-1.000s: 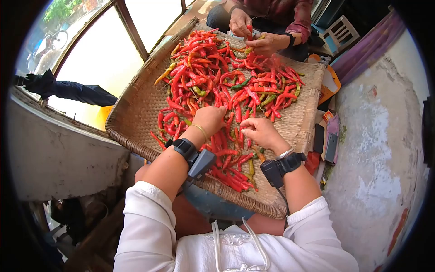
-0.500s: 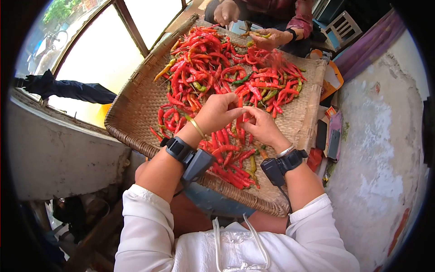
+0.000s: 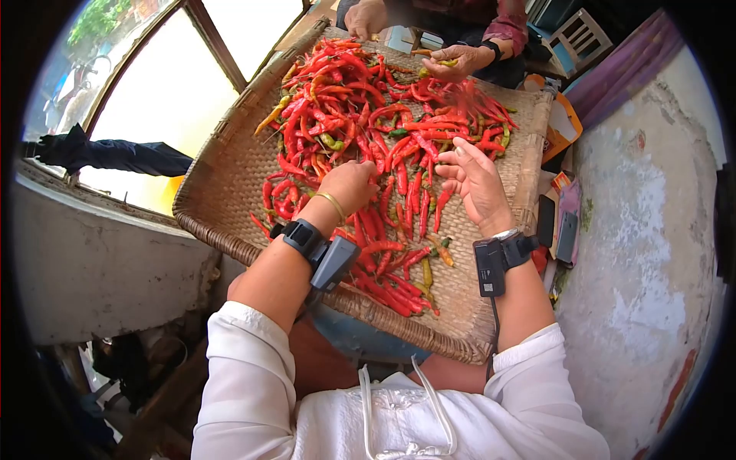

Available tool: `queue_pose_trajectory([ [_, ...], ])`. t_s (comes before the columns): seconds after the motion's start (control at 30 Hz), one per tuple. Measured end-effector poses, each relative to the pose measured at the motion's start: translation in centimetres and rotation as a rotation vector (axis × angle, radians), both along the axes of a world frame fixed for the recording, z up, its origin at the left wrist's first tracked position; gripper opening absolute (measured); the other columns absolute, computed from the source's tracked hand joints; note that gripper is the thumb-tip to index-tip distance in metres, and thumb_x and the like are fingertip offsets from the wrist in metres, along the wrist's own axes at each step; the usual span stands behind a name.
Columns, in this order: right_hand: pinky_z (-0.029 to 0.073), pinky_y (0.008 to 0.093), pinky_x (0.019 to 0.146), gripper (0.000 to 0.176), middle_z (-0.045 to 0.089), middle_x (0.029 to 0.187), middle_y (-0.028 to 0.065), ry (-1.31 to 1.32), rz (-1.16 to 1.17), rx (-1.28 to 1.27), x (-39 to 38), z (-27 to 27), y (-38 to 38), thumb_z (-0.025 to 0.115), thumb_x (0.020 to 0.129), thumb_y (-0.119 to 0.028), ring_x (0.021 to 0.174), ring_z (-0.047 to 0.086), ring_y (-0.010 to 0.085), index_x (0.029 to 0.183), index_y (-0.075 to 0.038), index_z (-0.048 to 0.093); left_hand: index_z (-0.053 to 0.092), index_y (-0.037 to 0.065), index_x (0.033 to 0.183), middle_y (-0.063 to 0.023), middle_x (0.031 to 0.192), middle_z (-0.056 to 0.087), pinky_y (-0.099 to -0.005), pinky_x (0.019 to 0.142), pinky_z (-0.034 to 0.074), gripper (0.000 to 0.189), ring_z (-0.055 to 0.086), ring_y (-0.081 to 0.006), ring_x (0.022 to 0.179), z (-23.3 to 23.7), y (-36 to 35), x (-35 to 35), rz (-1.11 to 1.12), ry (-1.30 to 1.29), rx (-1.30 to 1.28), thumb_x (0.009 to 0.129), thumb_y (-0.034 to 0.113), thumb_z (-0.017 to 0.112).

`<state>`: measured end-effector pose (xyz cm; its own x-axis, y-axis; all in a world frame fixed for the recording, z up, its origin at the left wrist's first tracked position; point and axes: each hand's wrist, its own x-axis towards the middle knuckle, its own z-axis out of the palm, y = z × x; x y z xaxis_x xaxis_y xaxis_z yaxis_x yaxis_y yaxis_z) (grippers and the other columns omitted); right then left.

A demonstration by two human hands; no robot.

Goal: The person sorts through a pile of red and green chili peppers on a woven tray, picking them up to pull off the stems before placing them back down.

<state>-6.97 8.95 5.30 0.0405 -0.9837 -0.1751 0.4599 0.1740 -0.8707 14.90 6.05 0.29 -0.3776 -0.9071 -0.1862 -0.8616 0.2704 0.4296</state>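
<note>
Red chili peppers [image 3: 341,77] lie heaped in a large woven bamboo basket [image 3: 222,192], with a few green and yellow ones among them. My left hand [image 3: 349,186] is closed at the near edge of the big heap, with a red chili pepper showing at its fingertips; its fingers are partly hidden. To the right, my right hand [image 3: 477,184] is raised over the basket, open and holding nothing, its fingers apart and palm turned inward. Below and between my hands lies a smaller group of red chili peppers [image 3: 387,291], stretched toward the basket's front rim.
Across the basket, another person's hand [image 3: 458,63] holds yellowish chili peppers; that person's other hand [image 3: 366,18] is at the far rim. A dark folded umbrella [image 3: 130,156] lies by the window at left. A rough wall [image 3: 632,253] stands at right, beside boxes.
My hands were together around a red chili pepper and are now apart. The left moved left to the heap; the right moved right and opened. The other person's hands shifted slightly.
</note>
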Motion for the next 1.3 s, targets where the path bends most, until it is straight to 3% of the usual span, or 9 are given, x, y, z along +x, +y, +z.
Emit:
queue_pose_trajectory([
  [0.2,0.044,0.0166,0.051,0.022,0.059,0.077,0.003,0.416,0.368,0.151,1.3,-2.0,1.0,0.051,0.086,-0.015,0.062,0.056,0.006,0.102,-0.002,0.055,0.059,0.012,0.095,-0.0156,0.098,0.054,-0.0384,0.074,0.048,0.026,0.058,-0.0286,0.086,0.6,1.2,-1.1,-0.079,-0.164,-0.016,0.073,0.024,0.059],
  [0.5,0.043,0.0179,0.047,0.024,0.056,0.076,0.0001,0.629,0.478,0.177,2.1,-3.7,1.5,0.052,0.084,-0.014,0.061,0.053,0.0045,0.104,0.0,0.054,0.061,0.01,0.082,-0.0117,0.078,0.061,-0.0379,0.067,0.048,0.018,0.06,-0.0261,0.08,-0.7,0.8,-1.1,-0.159,-0.144,-0.046,0.067,0.02,0.061],
  [0.6,0.043,0.0183,0.048,0.024,0.056,0.076,-0.0001,0.64,0.484,0.169,2.2,-4.0,1.4,0.053,0.084,-0.015,0.06,0.053,0.0046,0.103,-0.001,0.055,0.06,0.009,0.078,-0.0084,0.067,0.059,-0.0375,0.059,0.046,0.018,0.058,-0.0263,0.063,-1.8,0.6,-1.0,-0.103,-0.017,-0.003,0.064,0.019,0.065],
  [0.7,0.044,0.0216,0.049,0.032,0.058,0.082,0.0028,0.653,0.487,0.187,2.0,-4.5,1.3,0.057,0.08,-0.018,0.066,0.055,0.0077,0.105,0.001,0.055,0.057,0.007,0.074,-0.0035,0.064,0.057,-0.0306,0.053,0.045,0.014,0.056,-0.0166,0.057,-1.4,1.1,-1.3,-0.146,0.299,0.213,0.066,0.014,0.066],
  [0.8,0.044,0.0219,0.052,0.036,0.059,0.085,0.0043,0.765,0.374,0.106,2.2,-5.4,1.7,0.056,0.081,-0.022,0.072,0.056,0.0091,0.109,0.0,0.052,0.054,0.007,0.074,0.0042,0.065,0.052,-0.0199,0.051,0.041,0.009,0.05,-0.0052,0.059,-0.1,1.6,-2.1,-0.017,0.543,0.7,0.075,0.008,0.062],
  [0.97,0.044,0.022,0.053,0.04,0.059,0.085,0.0039,0.378,0.328,0.325,2.8,-4.8,2.6,0.051,0.083,-0.027,0.071,0.054,0.0083,0.114,-0.001,0.048,0.054,0.005,0.07,0.0016,0.062,0.053,-0.0214,0.05,0.041,0.009,0.049,-0.0066,0.056,-2.2,2.2,-2.7,-0.014,0.771,0.743,0.074,0.01,0.061],
  [1.13,0.043,0.0206,0.049,0.025,0.059,0.078,0.0008,0.434,0.475,0.279,2.0,-3.9,1.8,0.053,0.08,-0.017,0.059,0.052,0.0048,0.101,-0.003,0.055,0.055,0.004,0.071,0.0014,0.064,0.054,-0.0218,0.055,0.043,0.009,0.052,-0.0069,0.061,-1.1,2.0,-2.4,-0.045,0.818,0.813,0.076,0.01,0.058],
  [1.23,0.04,0.0145,0.044,0.017,0.058,0.074,-0.0006,0.512,0.494,0.258,1.1,-1.5,0.9,0.054,0.081,-0.009,0.052,0.05,0.0028,0.096,-0.003,0.058,0.059,0.002,0.085,-0.0047,0.078,0.061,-0.0238,0.066,0.046,0.013,0.057,-0.0116,0.07,1.3,0.8,-1.1,-0.104,0.623,0.691,0.08,0.014,0.058],
  [1.3,0.04,0.0158,0.043,0.021,0.058,0.075,0.0002,0.76,0.491,0.034,-0.4,-1.2,0.0,0.055,0.081,-0.012,0.053,0.052,0.0043,0.1,-0.002,0.056,0.059,0.004,0.087,-0.0102,0.08,0.062,-0.0285,0.069,0.046,0.018,0.059,-0.0207,0.072,2.5,0.3,-0.6,0.049,0.204,0.093,0.074,0.016,0.062],
])
